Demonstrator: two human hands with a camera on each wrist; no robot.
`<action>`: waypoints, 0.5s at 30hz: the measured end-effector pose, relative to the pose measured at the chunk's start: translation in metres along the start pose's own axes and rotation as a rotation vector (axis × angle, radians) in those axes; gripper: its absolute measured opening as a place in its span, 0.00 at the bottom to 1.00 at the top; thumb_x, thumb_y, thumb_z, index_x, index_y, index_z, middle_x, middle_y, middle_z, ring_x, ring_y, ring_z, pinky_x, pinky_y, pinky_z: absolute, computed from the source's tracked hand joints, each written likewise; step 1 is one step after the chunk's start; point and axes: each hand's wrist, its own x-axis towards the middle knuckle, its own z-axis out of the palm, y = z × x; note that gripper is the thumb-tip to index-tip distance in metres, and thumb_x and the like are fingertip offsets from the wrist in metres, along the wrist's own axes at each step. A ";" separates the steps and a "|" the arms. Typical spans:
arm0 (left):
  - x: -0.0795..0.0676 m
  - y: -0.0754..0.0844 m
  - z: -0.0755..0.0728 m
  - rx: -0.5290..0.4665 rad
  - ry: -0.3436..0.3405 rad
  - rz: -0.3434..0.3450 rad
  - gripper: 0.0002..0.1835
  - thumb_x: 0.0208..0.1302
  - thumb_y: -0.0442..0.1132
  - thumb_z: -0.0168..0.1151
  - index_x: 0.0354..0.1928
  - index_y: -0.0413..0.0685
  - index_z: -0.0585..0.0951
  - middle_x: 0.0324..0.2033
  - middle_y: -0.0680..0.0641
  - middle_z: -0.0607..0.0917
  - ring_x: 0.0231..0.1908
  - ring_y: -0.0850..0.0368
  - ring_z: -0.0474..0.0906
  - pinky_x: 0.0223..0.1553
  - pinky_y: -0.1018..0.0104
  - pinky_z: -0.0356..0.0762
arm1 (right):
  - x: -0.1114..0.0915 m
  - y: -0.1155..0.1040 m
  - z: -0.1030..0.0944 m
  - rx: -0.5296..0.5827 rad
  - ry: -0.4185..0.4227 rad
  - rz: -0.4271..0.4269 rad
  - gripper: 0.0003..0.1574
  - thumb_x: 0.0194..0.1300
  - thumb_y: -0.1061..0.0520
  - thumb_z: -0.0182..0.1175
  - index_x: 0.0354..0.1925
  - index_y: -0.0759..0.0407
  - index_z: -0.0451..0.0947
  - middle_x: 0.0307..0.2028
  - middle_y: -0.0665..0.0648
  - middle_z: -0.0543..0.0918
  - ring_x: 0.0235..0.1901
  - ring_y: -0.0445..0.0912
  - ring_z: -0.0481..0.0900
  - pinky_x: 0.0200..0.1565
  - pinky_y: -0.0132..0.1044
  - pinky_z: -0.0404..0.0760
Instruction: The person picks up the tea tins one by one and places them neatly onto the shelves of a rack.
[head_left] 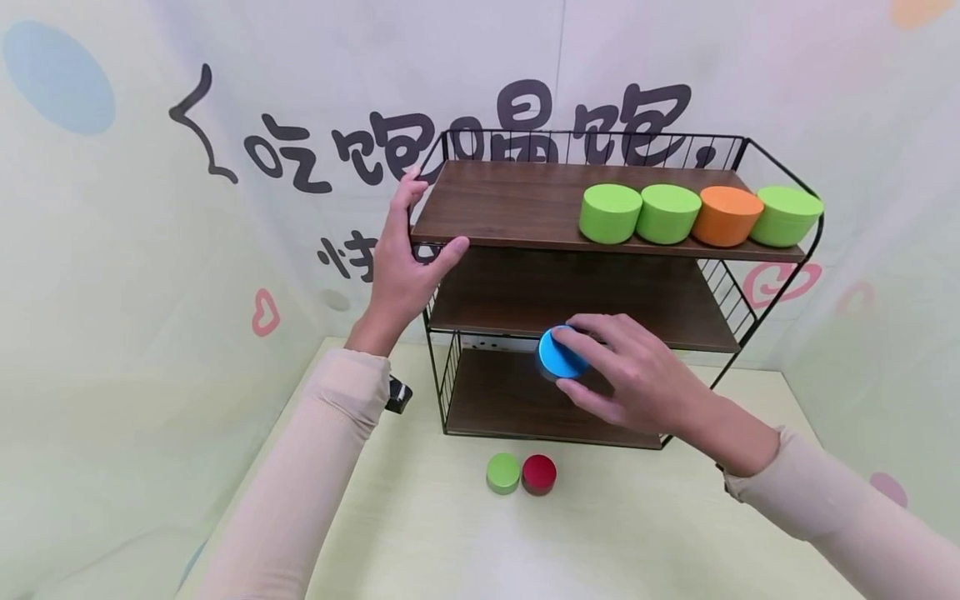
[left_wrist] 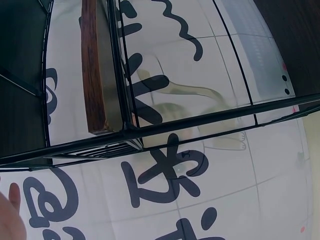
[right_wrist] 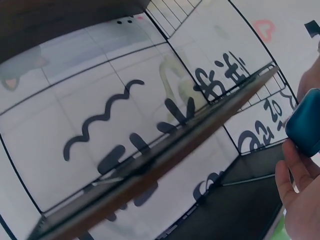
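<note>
My right hand point(head_left: 637, 375) holds a blue round block point(head_left: 561, 353) between thumb and fingers, in front of the middle and bottom boards of a three-tier shelf rack point(head_left: 510, 200). In the right wrist view the same block looks teal point(right_wrist: 306, 122), with fingers against its lower side. My left hand point(head_left: 405, 258) grips the top left corner of the rack, thumb at the front edge and fingers by the side frame. Only a bit of that hand shows at the lower left of the left wrist view. On the table lie a green round block point(head_left: 503, 473) and a dark red one point(head_left: 539, 474), side by side.
The right half of the top board bears a row of round blocks: several green ones point(head_left: 610, 214) and an orange one point(head_left: 727, 217). Thin black wire rails point(head_left: 783, 171) edge the rack. A printed cloth wall stands behind it, and the pale table point(head_left: 600, 533) lies in front.
</note>
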 end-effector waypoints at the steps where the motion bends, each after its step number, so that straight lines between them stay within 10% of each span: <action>1: 0.000 0.000 0.000 0.000 0.001 0.001 0.39 0.59 0.51 0.69 0.70 0.52 0.64 0.74 0.66 0.59 0.70 0.70 0.56 0.66 0.58 0.61 | 0.002 0.000 -0.002 0.000 0.003 -0.007 0.38 0.72 0.34 0.47 0.58 0.63 0.78 0.50 0.65 0.81 0.47 0.57 0.80 0.42 0.52 0.83; 15: 0.000 0.001 0.000 0.012 -0.001 -0.004 0.40 0.58 0.51 0.69 0.70 0.51 0.64 0.74 0.61 0.60 0.69 0.69 0.58 0.67 0.60 0.60 | 0.049 0.008 -0.038 -0.067 0.080 -0.116 0.34 0.72 0.40 0.53 0.58 0.66 0.77 0.49 0.69 0.80 0.46 0.61 0.79 0.45 0.53 0.80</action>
